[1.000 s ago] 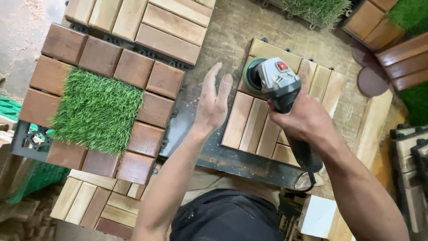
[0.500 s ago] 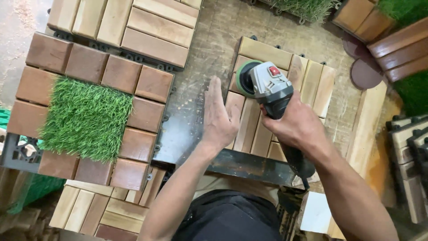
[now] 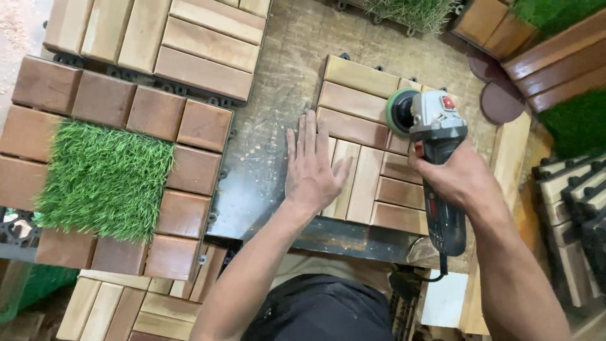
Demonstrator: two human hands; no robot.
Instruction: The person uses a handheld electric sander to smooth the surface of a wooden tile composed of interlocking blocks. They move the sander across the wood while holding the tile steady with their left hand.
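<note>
A square wooden deck tile (image 3: 360, 129) of pale and reddish slats lies on the worn workbench (image 3: 278, 95). My left hand (image 3: 311, 167) rests flat on the tile's left edge, fingers spread. My right hand (image 3: 456, 178) grips the dark body of a grey angle grinder (image 3: 435, 136). Its green-rimmed sanding disc (image 3: 399, 112) sits on the tile's upper right slats. The grinder's cord hangs off the bench's near edge.
A dark-stained tile with an artificial grass square (image 3: 101, 180) lies at left. A pale slatted tile (image 3: 189, 44) lies behind it, another below (image 3: 126, 309). Round sanding discs (image 3: 499, 101) and more tiles and grass sit at right. Black plastic tile bases (image 3: 574, 208) are stacked far right.
My left hand has come down from the air and flattened onto the tile's left edge. The grinder has shifted right across the tile, toward its upper right slats.
</note>
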